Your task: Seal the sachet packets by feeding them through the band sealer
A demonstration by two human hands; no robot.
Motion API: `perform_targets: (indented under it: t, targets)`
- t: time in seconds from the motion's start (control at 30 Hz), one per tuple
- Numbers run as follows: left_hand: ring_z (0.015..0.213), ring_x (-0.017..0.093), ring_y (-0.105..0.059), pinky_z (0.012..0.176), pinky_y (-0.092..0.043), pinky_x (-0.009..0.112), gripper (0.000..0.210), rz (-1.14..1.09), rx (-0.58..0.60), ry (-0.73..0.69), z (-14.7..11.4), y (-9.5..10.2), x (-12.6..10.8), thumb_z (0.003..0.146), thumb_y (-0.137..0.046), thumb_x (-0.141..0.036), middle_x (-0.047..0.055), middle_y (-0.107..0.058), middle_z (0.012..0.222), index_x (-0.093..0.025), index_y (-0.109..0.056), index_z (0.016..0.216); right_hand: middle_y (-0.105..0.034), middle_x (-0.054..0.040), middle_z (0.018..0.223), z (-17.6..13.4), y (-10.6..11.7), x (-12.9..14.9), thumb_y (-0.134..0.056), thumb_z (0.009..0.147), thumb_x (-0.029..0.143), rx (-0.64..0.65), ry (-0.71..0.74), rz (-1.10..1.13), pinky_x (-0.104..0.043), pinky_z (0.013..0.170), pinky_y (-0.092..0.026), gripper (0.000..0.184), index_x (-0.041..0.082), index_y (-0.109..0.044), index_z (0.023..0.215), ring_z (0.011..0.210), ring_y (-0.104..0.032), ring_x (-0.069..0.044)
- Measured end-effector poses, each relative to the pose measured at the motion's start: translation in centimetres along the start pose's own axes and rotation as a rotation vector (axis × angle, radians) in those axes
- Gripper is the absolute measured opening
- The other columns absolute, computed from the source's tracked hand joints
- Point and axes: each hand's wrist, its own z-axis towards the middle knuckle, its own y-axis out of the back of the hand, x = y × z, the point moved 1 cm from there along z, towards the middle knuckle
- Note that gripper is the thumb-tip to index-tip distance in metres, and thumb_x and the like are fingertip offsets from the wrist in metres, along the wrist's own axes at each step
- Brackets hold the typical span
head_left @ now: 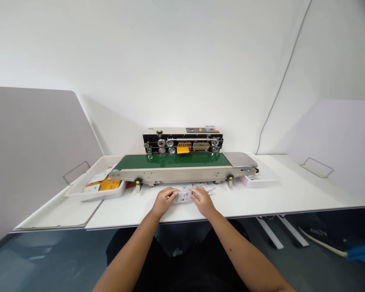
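Note:
Between my two hands is a small white sachet (pixel 183 197) with dark print, just above the front of the table. My left hand (pixel 163 201) pinches its left end with thumb and fingers. At the opposite end, my right hand (pixel 202 201) has its thumb and fingers closed on it. More printed sachets (pixel 207 188) lie flat on the table just behind my right hand, partly covered by it. Behind both hands stands a band sealing machine (pixel 182 175) with a green conveyor belt (pixel 176 161). An orange flat piece (pixel 183 149) sticks out of its sealing section.
A white bin (pixel 76 194) on the left holds orange and white packets (pixel 110 184). Another white bin (pixel 266 182) sits partly under the machine's right end. Pale partitions (pixel 33 154) flank the white table (pixel 231 209). Another person's shoe (pixel 322 239) shows at the lower right.

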Motion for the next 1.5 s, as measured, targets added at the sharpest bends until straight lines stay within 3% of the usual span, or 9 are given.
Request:
perform_targets:
  t: [0.17, 0.47, 0.67, 0.8, 0.9, 1.0, 1.2, 1.33, 1.5]
  targets:
    - [0.088, 0.021, -0.069, 0.083, -0.052, 0.03, 0.024, -0.065, 0.006, 0.056, 0.0, -0.1, 0.2, 0.093, -0.059, -0.037, 0.006, -0.077, 0.095, -0.021, -0.076, 0.096, -0.07, -0.0055, 0.093, -0.5, 0.1, 0.4, -0.054, 0.092, 0.025, 0.039, 0.036, 0.039, -0.037, 0.086, -0.052, 0.031, 0.026, -0.068, 0.12, 0.089, -0.063, -0.021]
    - [0.085, 0.02, -0.07, 0.08, -0.053, 0.028, 0.024, -0.147, -0.026, 0.126, -0.1, -0.3, 0.7, 0.089, -0.062, -0.038, 0.006, -0.076, 0.092, -0.018, -0.076, 0.091, -0.07, -0.0042, 0.089, -1.0, -0.3, -0.1, -0.057, 0.09, 0.028, 0.005, -0.076, 0.122, -0.032, 0.076, -0.053, 0.026, 0.023, -0.069, 0.112, 0.079, -0.064, -0.018]
    - [0.066, 0.016, -0.065, 0.067, -0.055, 0.028, 0.031, -0.44, -0.154, 0.267, -0.2, -0.6, 1.8, 0.084, -0.066, -0.049, 0.0, -0.068, 0.074, -0.017, -0.063, 0.083, -0.071, -0.0069, 0.098, -0.5, 0.4, 0.5, -0.069, 0.084, 0.031, -0.092, -0.031, 0.026, -0.044, 0.097, -0.046, 0.041, 0.023, -0.064, 0.124, 0.102, -0.06, -0.026]
    - [0.075, 0.018, -0.068, 0.076, -0.057, 0.033, 0.036, -0.562, -0.033, 0.25, -0.3, -1.2, 1.9, 0.079, -0.073, -0.05, 0.002, -0.068, 0.078, -0.017, -0.058, 0.081, -0.071, -0.0069, 0.091, 0.6, -0.7, 1.5, -0.067, 0.086, 0.033, 0.021, -0.005, 0.057, -0.04, 0.09, -0.047, 0.013, 0.022, -0.072, 0.089, 0.096, -0.06, -0.025]
    - [0.084, 0.02, -0.068, 0.083, -0.055, 0.035, 0.034, -0.517, 0.056, 0.195, -0.4, -1.2, 1.5, 0.08, -0.074, -0.047, 0.006, -0.071, 0.087, -0.016, -0.06, 0.085, -0.07, -0.0051, 0.082, 2.3, -0.8, 1.2, -0.061, 0.088, 0.038, -0.001, -0.153, 0.239, -0.032, 0.075, -0.05, 0.021, 0.019, -0.07, 0.084, 0.079, -0.063, -0.02]
    - [0.094, 0.022, -0.067, 0.088, -0.052, 0.035, 0.029, -0.464, 0.071, 0.125, -0.4, -0.9, 1.0, 0.084, -0.07, -0.043, 0.011, -0.07, 0.102, -0.016, -0.063, 0.091, -0.069, -0.0026, 0.074, 5.6, 1.9, -0.7, -0.058, 0.087, 0.043, -0.147, -0.328, 0.448, -0.026, 0.058, -0.048, 0.029, 0.017, -0.066, 0.096, 0.061, -0.061, -0.015]
    - [0.096, 0.021, -0.064, 0.085, -0.051, 0.032, 0.022, -0.311, 0.081, 0.104, -0.4, -0.3, 0.5, 0.089, -0.063, -0.037, 0.009, -0.069, 0.104, -0.017, -0.066, 0.099, -0.057, 0.0043, 0.056, 13.1, 13.9, -7.4, -0.061, 0.081, 0.032, -0.722, -0.559, 0.437, -0.017, 0.04, -0.036, 0.023, 0.016, -0.062, 0.097, 0.041, -0.047, -0.008]
    - [0.095, 0.021, -0.065, 0.081, -0.051, 0.03, 0.02, -0.259, 0.105, 0.088, -0.5, -0.1, 0.1, 0.089, -0.063, -0.036, 0.008, -0.07, 0.101, -0.018, -0.066, 0.096, -0.055, 0.0034, 0.05, 15.6, 17.9, -10.7, -0.061, 0.073, 0.013, -0.71, -0.823, 0.429, -0.015, 0.037, -0.036, 0.006, 0.016, -0.058, 0.078, 0.04, -0.048, -0.008]
    - [0.092, 0.02, -0.065, 0.078, -0.049, 0.028, 0.019, -0.225, 0.102, 0.047, -0.4, 0.1, -0.3, 0.09, -0.062, -0.036, 0.008, -0.07, 0.099, -0.018, -0.067, 0.09, -0.054, 0.0009, 0.047, 17.3, 16.9, -11.7, -0.06, 0.074, 0.005, -0.545, -0.943, 0.494, -0.015, 0.036, -0.038, 0.012, 0.015, -0.054, 0.072, 0.038, -0.047, -0.008]
